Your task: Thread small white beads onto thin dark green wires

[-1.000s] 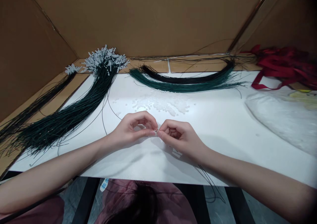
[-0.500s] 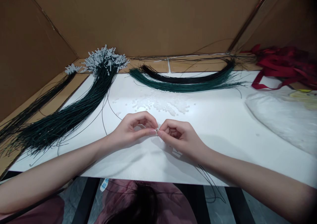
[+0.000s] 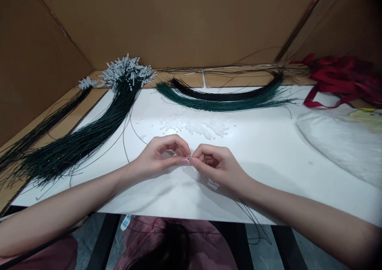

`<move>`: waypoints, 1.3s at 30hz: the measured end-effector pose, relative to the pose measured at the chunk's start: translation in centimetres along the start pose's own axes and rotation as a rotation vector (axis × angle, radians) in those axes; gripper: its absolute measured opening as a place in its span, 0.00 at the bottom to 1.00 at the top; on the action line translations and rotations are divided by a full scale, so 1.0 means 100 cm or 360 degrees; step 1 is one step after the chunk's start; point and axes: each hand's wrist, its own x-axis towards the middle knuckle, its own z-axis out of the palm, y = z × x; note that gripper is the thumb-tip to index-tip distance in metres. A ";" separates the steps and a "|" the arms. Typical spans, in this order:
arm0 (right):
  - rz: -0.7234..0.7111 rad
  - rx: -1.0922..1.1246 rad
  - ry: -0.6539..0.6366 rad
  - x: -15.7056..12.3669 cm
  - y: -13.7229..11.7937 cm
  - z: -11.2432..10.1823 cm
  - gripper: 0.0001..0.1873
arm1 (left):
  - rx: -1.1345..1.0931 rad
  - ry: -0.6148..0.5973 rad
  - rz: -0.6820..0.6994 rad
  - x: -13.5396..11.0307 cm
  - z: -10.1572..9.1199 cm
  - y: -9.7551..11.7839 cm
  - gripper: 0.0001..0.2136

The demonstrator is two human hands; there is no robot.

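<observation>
My left hand and my right hand meet fingertip to fingertip over the white tabletop. Both are closed in a pinch around something tiny and pale between them, too small to name. A thin dark wire trails from under my right hand toward the table's near edge. Just beyond my hands lies a scatter of small white beads.
A large bundle of dark green wires tipped with white beads fans out at the left. A curved bundle of green and black wires lies at the back. Red ribbons and a clear plastic bag sit right. Cardboard walls surround the table.
</observation>
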 end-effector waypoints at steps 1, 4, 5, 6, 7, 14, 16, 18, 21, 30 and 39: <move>-0.0004 0.0000 0.0001 0.000 0.000 0.000 0.11 | 0.0000 0.0002 0.0001 0.000 0.000 0.000 0.06; -0.0006 -0.0004 0.0001 0.001 0.000 0.000 0.11 | 0.0015 0.0009 -0.0001 0.001 0.000 0.002 0.05; -0.0007 -0.0006 0.0001 0.001 0.000 0.000 0.11 | 0.0025 0.0010 -0.0007 0.001 0.000 0.002 0.05; -0.0008 -0.0009 0.0000 0.001 0.000 0.000 0.11 | 0.0035 0.0012 -0.0011 0.001 0.000 0.002 0.05; -0.0008 -0.0011 0.0001 0.001 0.000 0.000 0.11 | 0.0041 0.0013 -0.0014 0.001 0.000 0.002 0.05; -0.0001 -0.0007 0.0000 0.001 -0.001 0.000 0.11 | 0.0019 0.0010 -0.0003 0.000 0.000 0.000 0.06; 0.0000 -0.0014 0.0002 0.001 -0.001 0.000 0.11 | 0.0011 -0.0001 -0.0011 0.000 0.000 0.001 0.05; 0.0001 -0.0015 -0.0001 0.001 -0.001 0.000 0.11 | 0.0011 -0.0003 -0.0020 0.000 0.000 0.001 0.05; 0.0000 -0.0015 0.0004 0.001 -0.001 0.000 0.11 | 0.0024 0.0006 -0.0021 0.000 0.000 0.001 0.06; -0.0004 -0.0004 0.0017 0.001 -0.001 0.001 0.11 | 0.0030 0.0014 -0.0014 0.001 0.001 0.002 0.05; -0.0004 0.0000 0.0022 0.001 -0.003 0.000 0.10 | 0.0032 -0.0001 -0.0022 0.000 0.000 0.002 0.05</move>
